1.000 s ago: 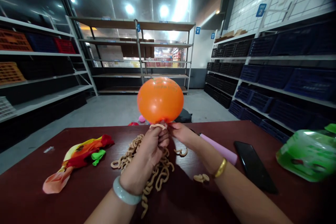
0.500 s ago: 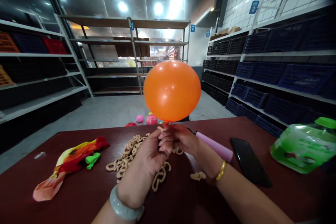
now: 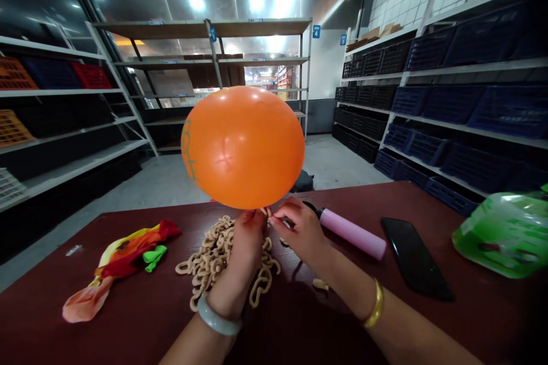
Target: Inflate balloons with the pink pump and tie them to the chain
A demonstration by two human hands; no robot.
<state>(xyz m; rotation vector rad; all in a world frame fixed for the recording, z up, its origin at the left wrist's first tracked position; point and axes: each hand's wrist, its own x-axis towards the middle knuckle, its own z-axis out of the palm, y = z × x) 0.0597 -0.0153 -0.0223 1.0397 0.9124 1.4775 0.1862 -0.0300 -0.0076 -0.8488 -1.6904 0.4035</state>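
Note:
An inflated orange balloon (image 3: 244, 148) stands above the table with green marks on its left side, its neck pointing down. My left hand (image 3: 248, 234) is closed around that neck. Fingers of my right hand (image 3: 297, 225) pinch a tan rubber band (image 3: 266, 212) right beside the neck; the fingertips partly hide it. Beneath and beside my left hand lies a heap of tan rubber bands (image 3: 209, 259). A few loose pieces (image 3: 320, 284) sit under my right forearm.
Limp balloons (image 3: 128, 256) and a small green balloon (image 3: 154, 257) lie at left on the dark red table (image 3: 141, 331). At right are a pink cylindrical pump (image 3: 353, 232), a black phone (image 3: 415, 256) and a green-filled jug (image 3: 500, 234). Shelves with crates (image 3: 445, 148) stand beyond.
The orange balloon has shifted left, looks larger and has turned, bringing its green marks into view. My hands have moved slightly apart, and a tan band shows between them.

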